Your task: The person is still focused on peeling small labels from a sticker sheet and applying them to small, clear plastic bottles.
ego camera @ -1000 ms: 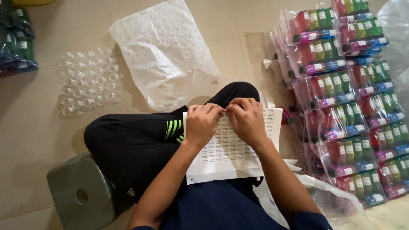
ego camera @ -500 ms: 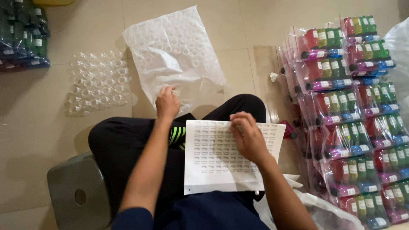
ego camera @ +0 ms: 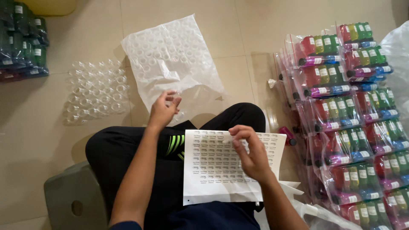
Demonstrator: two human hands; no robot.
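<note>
Left hand (ego camera: 164, 108) is raised over the floor w/ fingers loosely curled, thumb and forefinger close together; looks like it pinches sth tiny, maybe a clear vial or a sticker, but can't tell for sure. Just beyond its fingertips lies a clear plastic bag (ego camera: 170, 59) of small transparent vials, crumpled on the near edge, touching or nearly touching the fingers. Further out to that hand's left sits a loose cluster of clear vials (ego camera: 96, 91) standing on the tiled floor (ego camera: 38, 140), apart from the bag.

Right hand (ego camera: 251, 153) rests on the label sheet (ego camera: 221, 170), fingers bent, thumb and forefinger pinched at a small white sticker (ego camera: 228, 138) lifted off the sheet's upper part. Sheet lies across the person's lap, on black trousers w/ green stripes just left of it, approx. flat, covered in rows of small labels.

To the right of the right hand, well apart, stacks of clear zip packs (ego camera: 349, 119) hold coloured bottles (red, green, purple, blue) w/ white labels, laid in two columns on the floor. One loose magenta bottle (ego camera: 287, 135) lies between sheet and packs, near the right hand. Far beyond the left hand, at the frame's corner, more packs of dark green bottles (ego camera: 21, 47). Grey stool (ego camera: 72, 200) under the person, below left forearm.
</note>
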